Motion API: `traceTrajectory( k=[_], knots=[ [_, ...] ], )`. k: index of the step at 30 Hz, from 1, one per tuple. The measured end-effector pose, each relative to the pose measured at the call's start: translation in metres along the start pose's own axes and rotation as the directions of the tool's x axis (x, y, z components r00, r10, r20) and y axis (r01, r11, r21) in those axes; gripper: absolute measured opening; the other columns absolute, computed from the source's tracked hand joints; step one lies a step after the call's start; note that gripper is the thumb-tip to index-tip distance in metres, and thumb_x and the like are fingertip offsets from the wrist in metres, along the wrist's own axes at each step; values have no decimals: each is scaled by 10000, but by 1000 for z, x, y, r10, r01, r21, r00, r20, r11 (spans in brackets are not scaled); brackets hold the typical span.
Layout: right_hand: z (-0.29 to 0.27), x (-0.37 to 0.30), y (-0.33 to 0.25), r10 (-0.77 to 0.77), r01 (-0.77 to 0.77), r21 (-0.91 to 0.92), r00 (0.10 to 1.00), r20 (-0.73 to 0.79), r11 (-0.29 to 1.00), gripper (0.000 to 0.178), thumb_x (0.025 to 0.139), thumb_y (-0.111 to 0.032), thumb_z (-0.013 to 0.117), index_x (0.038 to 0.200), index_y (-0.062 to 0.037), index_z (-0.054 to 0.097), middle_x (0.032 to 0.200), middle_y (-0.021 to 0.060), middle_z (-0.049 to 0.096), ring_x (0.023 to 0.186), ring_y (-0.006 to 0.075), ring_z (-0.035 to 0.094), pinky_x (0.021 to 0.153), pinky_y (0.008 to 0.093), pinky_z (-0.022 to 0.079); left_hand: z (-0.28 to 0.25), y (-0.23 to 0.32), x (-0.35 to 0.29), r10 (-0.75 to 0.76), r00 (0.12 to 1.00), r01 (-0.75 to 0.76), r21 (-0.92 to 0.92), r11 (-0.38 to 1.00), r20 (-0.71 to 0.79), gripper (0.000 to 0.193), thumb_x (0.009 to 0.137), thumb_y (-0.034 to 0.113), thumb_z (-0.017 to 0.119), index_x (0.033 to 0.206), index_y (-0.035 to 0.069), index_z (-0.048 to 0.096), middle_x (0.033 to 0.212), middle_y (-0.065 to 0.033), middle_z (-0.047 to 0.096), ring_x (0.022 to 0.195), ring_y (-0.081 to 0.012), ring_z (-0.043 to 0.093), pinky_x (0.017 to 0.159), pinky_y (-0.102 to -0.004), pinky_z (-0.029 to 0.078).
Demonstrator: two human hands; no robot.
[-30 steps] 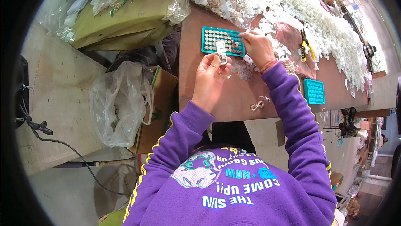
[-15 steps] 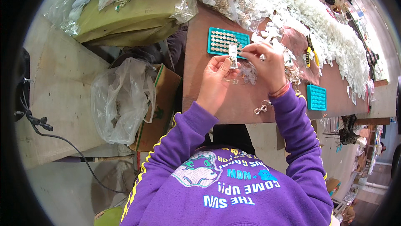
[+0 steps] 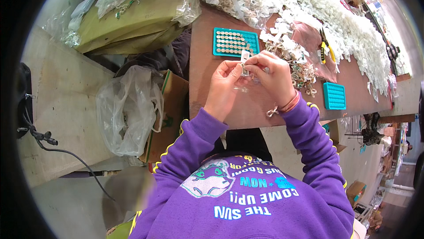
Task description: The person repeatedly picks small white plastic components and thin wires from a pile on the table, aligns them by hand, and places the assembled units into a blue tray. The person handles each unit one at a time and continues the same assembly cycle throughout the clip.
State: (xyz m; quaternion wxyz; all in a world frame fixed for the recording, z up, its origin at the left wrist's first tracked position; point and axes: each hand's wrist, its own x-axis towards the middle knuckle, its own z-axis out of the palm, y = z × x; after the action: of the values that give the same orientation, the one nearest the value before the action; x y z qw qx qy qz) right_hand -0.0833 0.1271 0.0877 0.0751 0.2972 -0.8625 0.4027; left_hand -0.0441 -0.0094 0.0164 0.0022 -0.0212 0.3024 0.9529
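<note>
Over the table, my left hand (image 3: 224,84) is closed, pinching a small white rectangular piece (image 3: 245,56) between thumb and fingers. A thin clear strand or bit of film hangs below those fingers. My right hand (image 3: 274,73) meets it there, thumb and fingertips pinched against the lower part of the piece; whatever is between them is hidden. Just beyond both hands lies a teal tray (image 3: 252,36) with rows of round silver discs in its pockets, the far right pockets bare. Small loose clear parts lie partly hidden behind my right hand.
Right of my hands are a pile of small wired parts (image 3: 302,69), yellow-black pliers (image 3: 325,50) and a second teal tray (image 3: 335,96). A huge heap of white pieces (image 3: 349,31) fills the far side. Left stand a clear plastic bag (image 3: 128,111) and a cardboard box (image 3: 170,102).
My right hand has come down and left from beside the tray to the white piece, and its fingertips now meet my left hand's. The view has shifted slightly.
</note>
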Motion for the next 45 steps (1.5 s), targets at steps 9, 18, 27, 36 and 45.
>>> traceTrajectory(
  k=[9,18,27,36,45],
  knots=[
    [18,-17,1,-350,288,-322,925,-151,902,222,764,-104,673,984,-110,704,874,52,662,788,227,639,716,337,497,-5,-2,-1,7,1000,-6,-122,993,4,115,940,120,601,1009,38,560,966,-50,627,824,-113,617,710,-250,528],
    [-25,-6,-3,400,-465,572,883,246,675,230,841,-123,700,1039,-14,655,800,15,635,695,68,588,619,230,487,13,3,-9,-180,969,201,-118,972,170,186,953,128,578,1111,32,565,987,-40,628,847,-121,615,756,-262,523],
    [-14,-45,-23,-349,310,-228,924,-157,923,305,745,-82,730,1044,-49,683,1023,118,668,890,265,673,746,338,557,29,7,-34,-226,936,304,-292,907,271,230,976,219,545,1167,91,568,1052,1,615,920,-94,579,828,-270,474],
    [-23,-52,-16,-523,480,-334,851,-48,811,369,748,-82,718,1097,-8,628,1029,125,651,897,275,666,754,351,564,33,-1,-49,-270,933,342,-347,873,239,238,979,212,534,1176,81,560,1125,-25,596,1045,-137,554,967,-351,448],
    [-32,-62,-19,-454,430,-266,890,-36,863,279,766,-67,696,1034,-16,640,927,114,654,788,258,671,667,333,558,42,7,-63,-225,967,220,51,974,116,178,953,123,542,1103,34,575,1051,-31,615,953,-110,589,890,-294,485]
  ],
)
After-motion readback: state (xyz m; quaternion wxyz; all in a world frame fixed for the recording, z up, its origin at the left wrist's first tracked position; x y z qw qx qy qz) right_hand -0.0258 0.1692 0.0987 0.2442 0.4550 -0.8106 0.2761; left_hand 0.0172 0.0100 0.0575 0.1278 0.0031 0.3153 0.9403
